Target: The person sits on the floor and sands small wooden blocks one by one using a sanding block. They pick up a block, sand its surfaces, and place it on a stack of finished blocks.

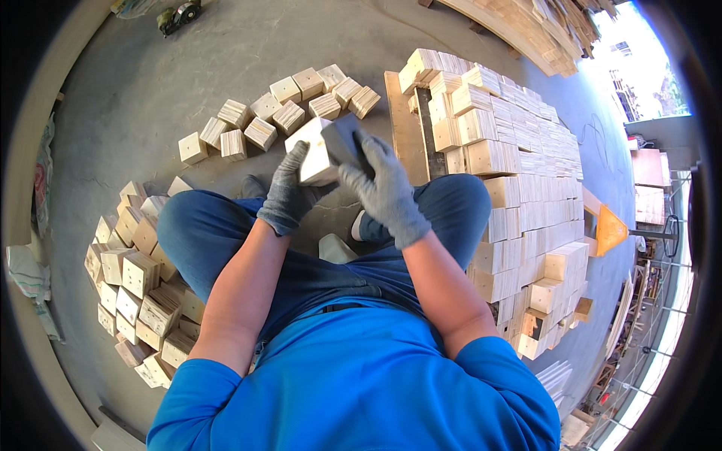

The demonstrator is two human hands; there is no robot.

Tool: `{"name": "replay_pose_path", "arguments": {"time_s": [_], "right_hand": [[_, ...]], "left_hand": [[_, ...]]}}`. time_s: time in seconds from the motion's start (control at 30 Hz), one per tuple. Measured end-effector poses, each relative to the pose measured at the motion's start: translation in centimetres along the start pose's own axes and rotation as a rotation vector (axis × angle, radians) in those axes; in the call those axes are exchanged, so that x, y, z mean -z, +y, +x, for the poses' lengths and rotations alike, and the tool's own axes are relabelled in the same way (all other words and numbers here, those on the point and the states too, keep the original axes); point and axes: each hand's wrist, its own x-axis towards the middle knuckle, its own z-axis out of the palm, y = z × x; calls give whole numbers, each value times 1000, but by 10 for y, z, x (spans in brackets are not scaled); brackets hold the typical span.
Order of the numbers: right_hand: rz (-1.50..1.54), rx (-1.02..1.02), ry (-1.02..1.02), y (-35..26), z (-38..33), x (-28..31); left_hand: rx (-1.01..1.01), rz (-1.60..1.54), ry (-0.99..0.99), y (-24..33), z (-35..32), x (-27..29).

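Observation:
Between my knees, my left hand (287, 192), in a grey glove, grips a pale wooden block (311, 153) from its near left side. My right hand (385, 189), gloved the same way, is closed around a dark grey block-shaped piece (342, 141) that rests against the wooden block's right side. Its kind is not clear; it looks like a sanding block. My fingers partly cover both pieces. Just beyond my hands, loose wooden blocks (261, 135) stand in a curved double row on the floor.
Left of my knee lies a heap of wooden blocks (141, 273). On my right, a large stack of blocks (492, 158) sits on a wooden pallet (404, 124), with a yellow triangular part (611, 230) beyond. Long planks (519, 30) and a green power tool (179, 16) lie farther off.

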Motion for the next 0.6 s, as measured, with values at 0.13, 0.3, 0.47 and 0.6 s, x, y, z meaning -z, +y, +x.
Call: {"name": "replay_pose_path", "arguments": {"time_s": [0.13,0.3,0.47,0.6], "right_hand": [[-126,-207,-48,14,55,8],[-35,-26,-48,11,27,-2],[25,-84,-94,-7,-24,-1],[-34,-121,-41,10,8,4]], "left_hand": [[87,-5,79,-14,-8,-7],[-15,-28,93,-2,-10,1],[-42,-66,167,1,-2,11],[75,11,141,-7,-11,-8]]}}
